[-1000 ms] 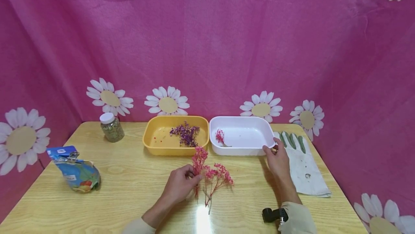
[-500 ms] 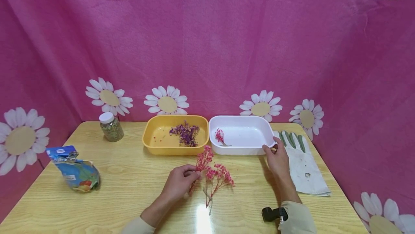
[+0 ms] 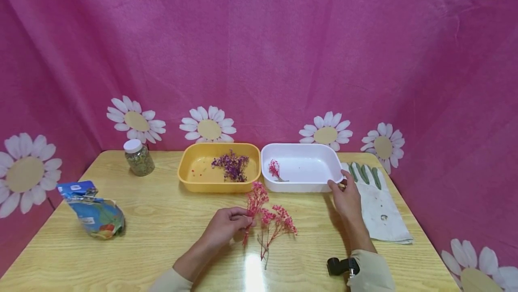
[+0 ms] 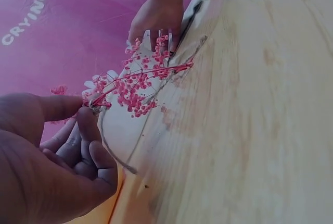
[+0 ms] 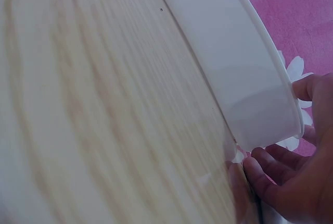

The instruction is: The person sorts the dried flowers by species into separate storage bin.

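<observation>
My left hand [image 3: 224, 229] pinches the stems of a sprig of pink dried flowers [image 3: 256, 197] between thumb and forefinger, above the table. Just right of it is another pink sprig [image 3: 279, 220] with twine about its stems; in the left wrist view the two overlap, and I cannot tell whether they touch. My right hand [image 3: 347, 197] grips the near right corner of a white plastic tub [image 3: 301, 187], thumb at the rim and fingers curled beneath the corner in the right wrist view. A small pink sprig [image 3: 274, 168] lies inside the tub's left end.
Left of the white tub stands a yellow tub [image 3: 218, 187] with purple dried flowers [image 3: 232, 166]. A white cloth [image 3: 382, 215] with green finger-like shapes [image 3: 364, 174] lies at right. Further left are a lidded jar [image 3: 139, 159] and a blue pouch [image 3: 95, 213]. A pink curtain [image 3: 259, 58] hangs behind.
The pinched pink sprig has tilted and shifted slightly right with my left hand. The other sprig has also slid a little to the right. My right hand stays at the white tub's corner.
</observation>
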`<state>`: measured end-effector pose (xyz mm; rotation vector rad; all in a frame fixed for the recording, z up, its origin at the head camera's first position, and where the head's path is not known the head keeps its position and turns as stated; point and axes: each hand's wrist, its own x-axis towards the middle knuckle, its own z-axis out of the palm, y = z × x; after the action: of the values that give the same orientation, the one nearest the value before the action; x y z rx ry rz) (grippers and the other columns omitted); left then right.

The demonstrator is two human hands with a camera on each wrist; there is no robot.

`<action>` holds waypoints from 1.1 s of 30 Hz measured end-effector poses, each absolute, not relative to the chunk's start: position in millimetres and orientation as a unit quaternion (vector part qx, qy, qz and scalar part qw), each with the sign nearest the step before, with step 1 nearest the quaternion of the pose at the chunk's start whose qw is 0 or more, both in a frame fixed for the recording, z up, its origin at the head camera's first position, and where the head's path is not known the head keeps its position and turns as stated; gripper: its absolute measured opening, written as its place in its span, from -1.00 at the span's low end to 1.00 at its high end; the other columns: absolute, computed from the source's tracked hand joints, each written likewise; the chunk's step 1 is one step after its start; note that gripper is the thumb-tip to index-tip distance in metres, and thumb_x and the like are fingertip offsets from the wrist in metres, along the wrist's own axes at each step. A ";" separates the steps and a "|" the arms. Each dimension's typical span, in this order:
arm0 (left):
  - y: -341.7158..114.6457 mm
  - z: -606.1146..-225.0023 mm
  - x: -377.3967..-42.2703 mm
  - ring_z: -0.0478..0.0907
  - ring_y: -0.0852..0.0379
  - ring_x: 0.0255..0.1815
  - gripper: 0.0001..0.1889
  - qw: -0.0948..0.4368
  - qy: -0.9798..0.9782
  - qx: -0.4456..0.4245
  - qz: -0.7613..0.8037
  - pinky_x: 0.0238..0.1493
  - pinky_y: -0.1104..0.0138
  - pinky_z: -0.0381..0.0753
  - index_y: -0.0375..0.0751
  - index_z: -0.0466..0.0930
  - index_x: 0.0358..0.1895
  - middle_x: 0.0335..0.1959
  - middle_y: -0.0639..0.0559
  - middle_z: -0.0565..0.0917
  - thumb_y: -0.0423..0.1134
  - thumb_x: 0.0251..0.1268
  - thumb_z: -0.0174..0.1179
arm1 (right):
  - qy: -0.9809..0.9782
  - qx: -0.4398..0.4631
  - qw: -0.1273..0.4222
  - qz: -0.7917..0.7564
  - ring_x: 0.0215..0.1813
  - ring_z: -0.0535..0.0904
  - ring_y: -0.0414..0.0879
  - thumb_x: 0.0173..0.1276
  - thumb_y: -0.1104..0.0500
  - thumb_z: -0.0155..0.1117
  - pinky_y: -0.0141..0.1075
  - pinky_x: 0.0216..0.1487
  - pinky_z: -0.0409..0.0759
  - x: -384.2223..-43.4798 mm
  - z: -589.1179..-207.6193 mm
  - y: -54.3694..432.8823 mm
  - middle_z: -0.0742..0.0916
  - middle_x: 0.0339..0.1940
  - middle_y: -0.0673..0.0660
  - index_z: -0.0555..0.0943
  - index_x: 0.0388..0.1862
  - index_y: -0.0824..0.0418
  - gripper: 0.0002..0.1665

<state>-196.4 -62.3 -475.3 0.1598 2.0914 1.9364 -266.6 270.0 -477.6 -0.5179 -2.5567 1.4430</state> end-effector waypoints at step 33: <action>-59.3 -478.3 -197.8 0.46 0.23 -0.43 -0.78 0.169 0.710 0.015 0.683 -0.37 0.43 0.42 -0.30 0.56 -0.21 -0.49 0.18 0.62 -0.25 0.15 0.32 | -0.854 -0.175 0.079 0.484 0.31 0.41 0.21 0.48 0.01 0.04 0.01 0.28 0.45 -266.3 -476.8 269.7 0.41 0.36 0.36 0.01 0.56 0.14 -0.22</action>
<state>-197.8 -59.3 -478.3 0.0439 2.0194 1.9433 -266.3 269.7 -476.8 -0.5245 -2.5548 1.4492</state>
